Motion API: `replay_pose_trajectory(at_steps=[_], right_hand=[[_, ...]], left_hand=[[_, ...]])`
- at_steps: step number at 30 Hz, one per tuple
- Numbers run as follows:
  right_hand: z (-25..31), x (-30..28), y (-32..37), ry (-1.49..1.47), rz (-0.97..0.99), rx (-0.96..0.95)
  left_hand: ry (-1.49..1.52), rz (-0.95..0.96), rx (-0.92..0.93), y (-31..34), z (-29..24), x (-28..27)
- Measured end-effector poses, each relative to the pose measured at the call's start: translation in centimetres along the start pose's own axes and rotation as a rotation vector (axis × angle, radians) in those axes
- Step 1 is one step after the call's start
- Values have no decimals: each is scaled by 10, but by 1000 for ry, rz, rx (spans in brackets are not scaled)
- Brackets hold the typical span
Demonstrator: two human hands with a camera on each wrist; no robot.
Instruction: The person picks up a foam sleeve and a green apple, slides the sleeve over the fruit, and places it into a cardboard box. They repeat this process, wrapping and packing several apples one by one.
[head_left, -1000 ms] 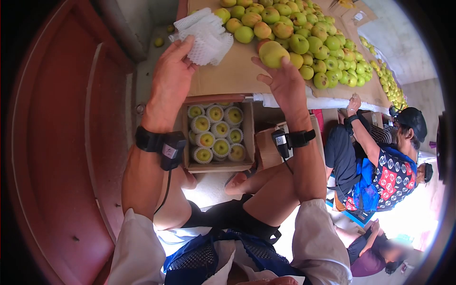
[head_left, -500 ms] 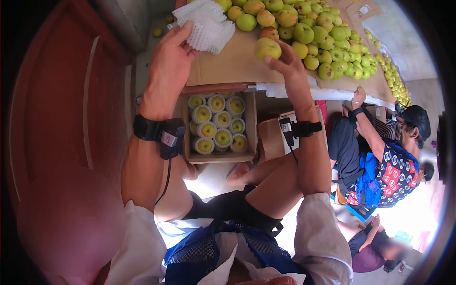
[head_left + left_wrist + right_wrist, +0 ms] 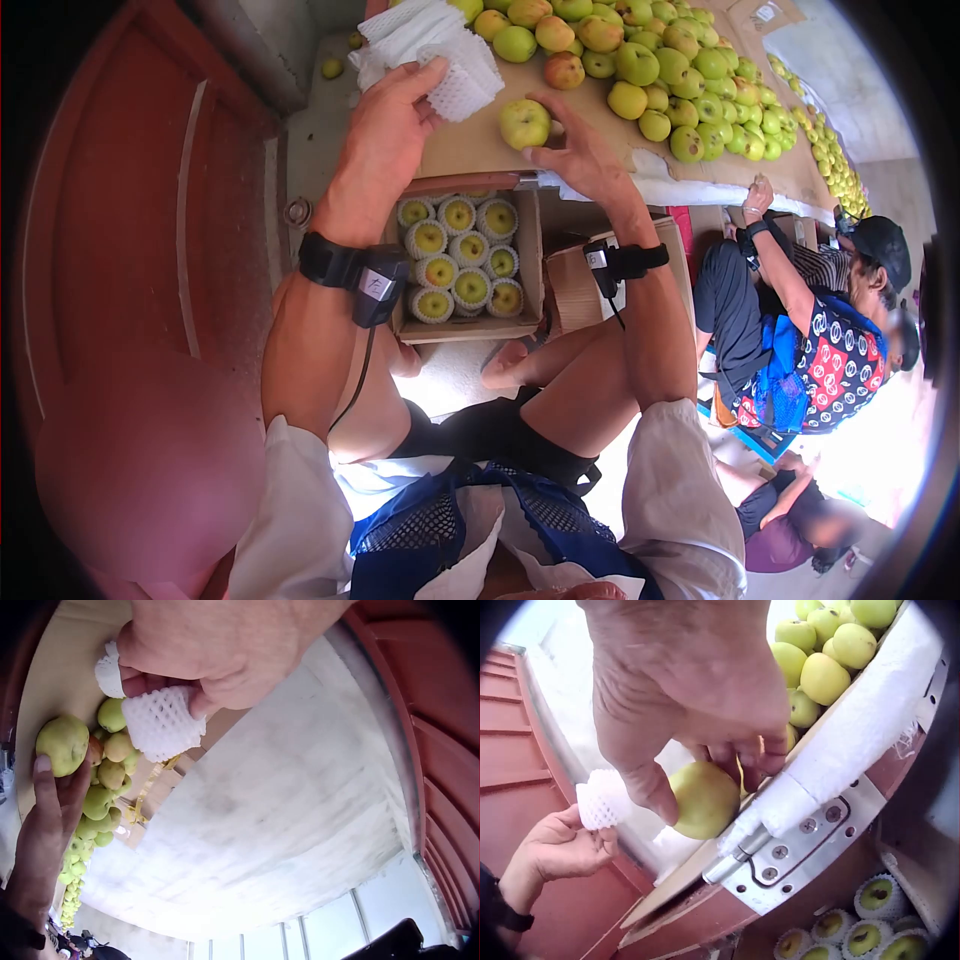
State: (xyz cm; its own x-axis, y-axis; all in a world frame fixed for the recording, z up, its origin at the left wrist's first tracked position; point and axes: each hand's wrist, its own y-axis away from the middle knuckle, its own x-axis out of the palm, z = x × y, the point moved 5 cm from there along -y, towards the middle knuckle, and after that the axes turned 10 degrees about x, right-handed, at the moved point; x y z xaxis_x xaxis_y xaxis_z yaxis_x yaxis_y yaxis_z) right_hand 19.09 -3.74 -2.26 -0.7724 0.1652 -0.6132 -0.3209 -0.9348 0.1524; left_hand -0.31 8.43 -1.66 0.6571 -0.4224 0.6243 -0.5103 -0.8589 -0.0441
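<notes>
My left hand (image 3: 385, 125) pinches a white foam fruit net (image 3: 165, 724) between thumb and fingers at the table's left end. More white foam nets (image 3: 400, 35) lie just beyond that hand. A yellow-green apple (image 3: 525, 124) is in my right hand (image 3: 585, 155), thumb on one side and fingers on the other, as the right wrist view also shows. The apple is to the right of the foam net and apart from it. Behind the right hand spreads a big pile of loose apples (image 3: 690, 85), with a reddish apple (image 3: 564, 70) at its near edge.
Below the table edge stands a cardboard box (image 3: 465, 333) with several apples in foam nets. A metal hinge (image 3: 802, 840) sits on the table's edge. To the right, a person in a black cap (image 3: 880, 250) sits by the table. A red door (image 3: 120, 230) is at the left.
My right hand has brought the apple leftward, away from the pile and nearer my left hand, turning it on the way. The left hand has kept its pinch on the foam net.
</notes>
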Motion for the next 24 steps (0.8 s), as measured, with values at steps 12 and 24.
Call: replay_pose_trajectory(at_steps=[12, 24], right_hand=[[-4, 2, -5, 223, -66, -89], [36, -22, 16, -128, -323, -173]], left_hand=[[-70, 19, -76, -12, 24, -4], [-55, 81, -80, -10, 16, 10]])
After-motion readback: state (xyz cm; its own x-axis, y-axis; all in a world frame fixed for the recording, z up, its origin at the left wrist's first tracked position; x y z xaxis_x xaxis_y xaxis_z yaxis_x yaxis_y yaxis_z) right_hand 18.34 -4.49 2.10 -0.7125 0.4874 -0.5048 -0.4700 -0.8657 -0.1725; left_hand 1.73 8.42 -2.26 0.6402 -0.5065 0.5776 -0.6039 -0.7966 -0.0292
